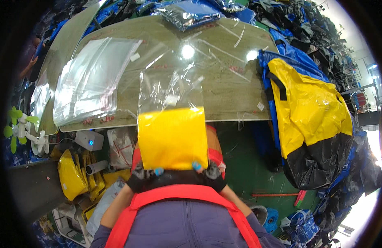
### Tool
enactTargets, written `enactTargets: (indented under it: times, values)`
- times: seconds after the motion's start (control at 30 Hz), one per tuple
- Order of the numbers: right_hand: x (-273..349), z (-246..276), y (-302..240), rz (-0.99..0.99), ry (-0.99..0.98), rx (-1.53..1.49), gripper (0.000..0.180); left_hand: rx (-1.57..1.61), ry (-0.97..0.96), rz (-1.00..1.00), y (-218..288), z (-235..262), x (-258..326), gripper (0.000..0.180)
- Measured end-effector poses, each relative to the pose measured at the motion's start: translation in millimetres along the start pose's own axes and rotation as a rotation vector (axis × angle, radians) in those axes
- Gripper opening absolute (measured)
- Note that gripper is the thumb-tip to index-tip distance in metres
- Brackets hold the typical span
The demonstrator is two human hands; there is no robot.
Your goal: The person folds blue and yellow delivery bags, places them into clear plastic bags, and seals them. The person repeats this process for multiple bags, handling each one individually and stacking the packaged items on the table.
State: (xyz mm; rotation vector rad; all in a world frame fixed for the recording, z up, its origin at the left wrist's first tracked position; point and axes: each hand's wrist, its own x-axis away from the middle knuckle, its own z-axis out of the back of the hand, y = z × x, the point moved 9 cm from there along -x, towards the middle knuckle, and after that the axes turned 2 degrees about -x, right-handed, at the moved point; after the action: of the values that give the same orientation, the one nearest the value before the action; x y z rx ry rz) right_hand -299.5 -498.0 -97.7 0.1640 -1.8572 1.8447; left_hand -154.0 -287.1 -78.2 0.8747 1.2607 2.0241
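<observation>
A folded yellow piece with a black lower edge (172, 138) is held flat in front of my body. It sits inside a clear plastic bag (153, 97), whose loose upper part lies over the table's near edge. My left hand (144, 175), in a dark glove, grips the lower left corner with its blue-tipped thumb on top. At the lower right corner my right hand (209, 172) grips likewise, also with a blue-covered thumb. The other fingers of both hands are hidden beneath the bundle. A stack of clear plastic bags (89, 80) lies on the table at the left.
The table (224, 99) has curved corners. A silver and blue packet (189, 14) lies at its far edge. At the right hangs a large yellow and black bag (310, 107). Yellow folded pieces (71, 177) and a small fan (21, 128) are at the left; a red-handled tool (277, 194) is on the floor.
</observation>
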Motion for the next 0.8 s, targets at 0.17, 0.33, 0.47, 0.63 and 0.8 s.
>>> enactTargets:
  times: [0.17,0.33,0.47,0.63,0.8]
  values:
    - [13.6,-26.4,-18.4,-0.151,-0.306,0.032,0.062,0.635,0.179,0.139,6.3,30.6,-8.1,0.061]
    - [-26.7,13.6,-63.5,0.135,-0.065,-0.51,0.059,0.479,0.021,0.07,23.3,21.1,-21.8,0.061]
    - [-26.9,-10.1,-64.4,0.023,-0.218,-0.339,0.065,0.916,0.196,0.192,20.3,20.3,-13.7,0.058]
    - [-25.4,-8.0,-81.0,-0.06,-0.302,-1.012,0.067,0.366,-0.035,0.184,32.0,3.3,-3.7,0.061]
    - [-26.3,-4.0,-47.0,0.089,-0.153,-0.294,0.06,0.672,0.344,0.065,8.3,33.1,7.6,0.053]
